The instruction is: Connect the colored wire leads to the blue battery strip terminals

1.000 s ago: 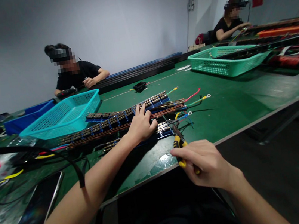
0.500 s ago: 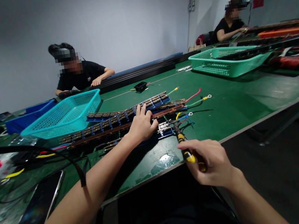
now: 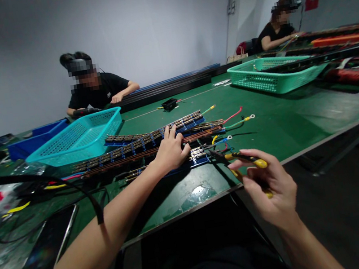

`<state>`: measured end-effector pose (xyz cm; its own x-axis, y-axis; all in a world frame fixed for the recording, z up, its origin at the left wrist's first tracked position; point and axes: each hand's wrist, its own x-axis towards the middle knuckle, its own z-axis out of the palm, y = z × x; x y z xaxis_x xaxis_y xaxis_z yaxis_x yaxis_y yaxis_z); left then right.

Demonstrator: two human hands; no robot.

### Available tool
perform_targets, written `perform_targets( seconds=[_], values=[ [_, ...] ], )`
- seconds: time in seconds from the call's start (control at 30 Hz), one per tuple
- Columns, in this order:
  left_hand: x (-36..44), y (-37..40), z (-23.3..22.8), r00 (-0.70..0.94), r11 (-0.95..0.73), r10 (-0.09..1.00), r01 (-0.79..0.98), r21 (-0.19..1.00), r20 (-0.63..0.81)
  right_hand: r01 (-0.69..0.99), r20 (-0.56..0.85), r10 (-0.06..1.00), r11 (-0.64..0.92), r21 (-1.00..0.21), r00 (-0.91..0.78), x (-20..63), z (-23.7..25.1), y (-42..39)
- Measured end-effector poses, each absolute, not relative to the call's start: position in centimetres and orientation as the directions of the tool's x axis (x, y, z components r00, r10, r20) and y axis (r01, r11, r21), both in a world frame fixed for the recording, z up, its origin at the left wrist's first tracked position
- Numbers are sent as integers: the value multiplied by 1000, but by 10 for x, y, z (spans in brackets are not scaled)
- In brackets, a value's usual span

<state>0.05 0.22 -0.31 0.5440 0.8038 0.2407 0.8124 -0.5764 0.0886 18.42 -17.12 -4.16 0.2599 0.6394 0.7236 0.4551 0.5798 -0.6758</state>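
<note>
My left hand (image 3: 171, 150) lies over a bundle of long busbar strips with blue supports (image 3: 134, 147), its fingers spread and pressing on top. My right hand (image 3: 271, 188) grips a pair of pliers with black and yellow handles (image 3: 246, 159), the handles apart. The jaws point left, close to the right end of the lowest strip (image 3: 199, 155); I cannot tell whether they touch it. From the strips' right ends stick out a blue wire with a ring terminal (image 3: 229, 138), a green wire with a ring terminal (image 3: 251, 116) and a red wire (image 3: 237, 111).
A turquoise basket (image 3: 74, 137) and a blue bin (image 3: 37, 138) stand behind the strips. A green basket (image 3: 276, 78) is at the right. A small black part (image 3: 169, 104) lies mid-table. A phone (image 3: 46, 260) lies front left. Two people (image 3: 100, 90) sit across the table.
My right hand has turned and moved right, so the pliers went from pointing away to lying sideways, with their handles spread wider. My left hand stays on the strips.
</note>
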Motion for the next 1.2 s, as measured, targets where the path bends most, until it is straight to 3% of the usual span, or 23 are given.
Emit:
perform_targets(
  seconds=[0.2, 0.47, 0.73, 1.2],
  values=[
    [0, 3, -2, 545, -577, 805, 812, 93, 236, 396, 706, 598, 585, -708, 378, 180, -36, -190],
    [1, 3, -2, 544, -575, 807, 814, 89, 231, 409, 722, 612, 597, -690, 324, 174, -40, -174],
    [1, 3, -2, 542, -566, 810, 822, 58, 224, 453, 756, 560, 607, -653, 339, 173, -51, -175],
    [1, 3, -1, 538, -563, 812, 824, 61, 227, 513, 837, 525, 681, -522, 154, 178, -61, -165]
  ],
)
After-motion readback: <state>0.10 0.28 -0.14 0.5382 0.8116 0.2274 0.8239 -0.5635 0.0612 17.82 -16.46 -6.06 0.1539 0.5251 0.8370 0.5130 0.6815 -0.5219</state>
